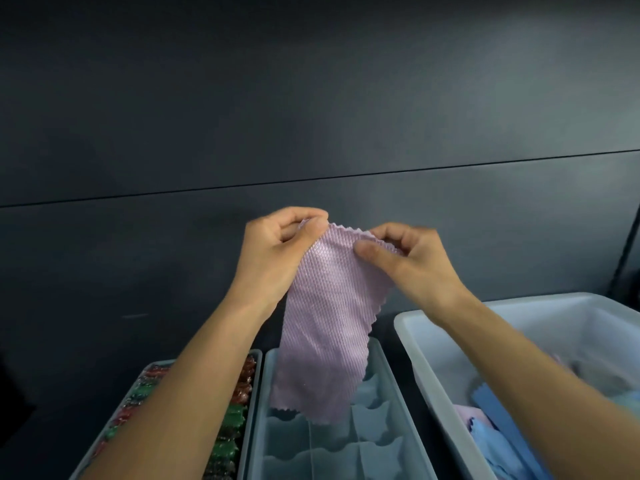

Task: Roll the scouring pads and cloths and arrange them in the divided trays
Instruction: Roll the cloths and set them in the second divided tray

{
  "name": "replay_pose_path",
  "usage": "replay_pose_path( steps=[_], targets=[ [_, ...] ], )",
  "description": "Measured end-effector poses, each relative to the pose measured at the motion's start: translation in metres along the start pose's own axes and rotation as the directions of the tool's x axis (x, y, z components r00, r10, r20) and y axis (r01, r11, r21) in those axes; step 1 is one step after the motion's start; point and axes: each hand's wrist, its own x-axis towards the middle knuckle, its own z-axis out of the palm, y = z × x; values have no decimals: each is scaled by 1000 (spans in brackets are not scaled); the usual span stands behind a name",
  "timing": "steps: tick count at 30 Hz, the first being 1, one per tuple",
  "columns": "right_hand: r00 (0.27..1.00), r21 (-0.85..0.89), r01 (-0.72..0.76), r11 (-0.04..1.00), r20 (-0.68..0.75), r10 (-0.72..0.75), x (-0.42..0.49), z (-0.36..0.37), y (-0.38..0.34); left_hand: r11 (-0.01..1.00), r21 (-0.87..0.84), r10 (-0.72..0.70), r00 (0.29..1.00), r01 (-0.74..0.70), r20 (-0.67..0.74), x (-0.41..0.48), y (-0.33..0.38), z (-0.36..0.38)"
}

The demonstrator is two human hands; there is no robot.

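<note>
Cloth (329,317), lilac and unrolled, hangs above the middle divided tray (389,372), its lower edge over the far compartments. On my feed the left hand (273,251) and right hand (405,261) each pinch a top corner, fingers curled tight.

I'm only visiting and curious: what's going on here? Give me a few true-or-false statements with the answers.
1. The left hand and right hand both pinch the top edge of the lilac zigzag-edged cloth. True.
2. The cloth is rolled into a tight tube. False: it hangs down flat and unrolled.
3. The grey divided tray on the left holds folded blue cloths. False: it holds red and green scouring pads.
4. The pale plastic bin on the right holds loose blue cloths. True.
</note>
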Motion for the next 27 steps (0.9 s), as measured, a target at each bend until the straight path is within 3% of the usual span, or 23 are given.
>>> replay_pose_path(
  steps=[5, 11, 13, 15, 17, 20, 22, 24, 26, 27],
  targets=[
    [967, -87, -25, 996, 251, 46, 7, 1, -24, 1000, -4, -21, 999, 21, 35, -2, -3, -8],
    [994, -148, -43, 988, 98, 57, 19, 10, -42, 998, 67, 9, 982, 4, -186, -13, -11, -6],
    [984, -107, -140, 984, 93, 150, 22, 9, -49, 998, -65, -6, 999, 2, -54, -27, -15, -4],
    [945, -25, -266, 964, 191, 266, 23, 9, -56, 973, -210, -53, 982, 91, 179, -38, -20, 0],
    [900, -11, -339, 941, 286, 328, 23, 7, -60, 957, -245, -83, 955, 156, 283, -44, -25, 6],
    [908, -61, -295, 953, 291, 300, 22, 8, -63, 970, -158, -167, 980, 183, 112, -44, -29, 10],
    [944, -206, -201, 958, 220, 245, 21, 8, -62, 965, -143, -211, 975, 218, 64, -40, -29, 8],
    [987, -536, 4, 844, 138, 82, 23, 7, -61, 963, -133, -219, 967, 236, 129, -38, -25, 5],
    [987, -797, 156, 584, 150, -60, 25, 6, -61, 962, -61, -254, 951, 268, 175, -35, -24, 3],
    [978, -839, 201, 506, 201, -56, 26, 7, -60, 959, -16, -275, 944, 282, 182, -34, -23, 2]
  ],
)
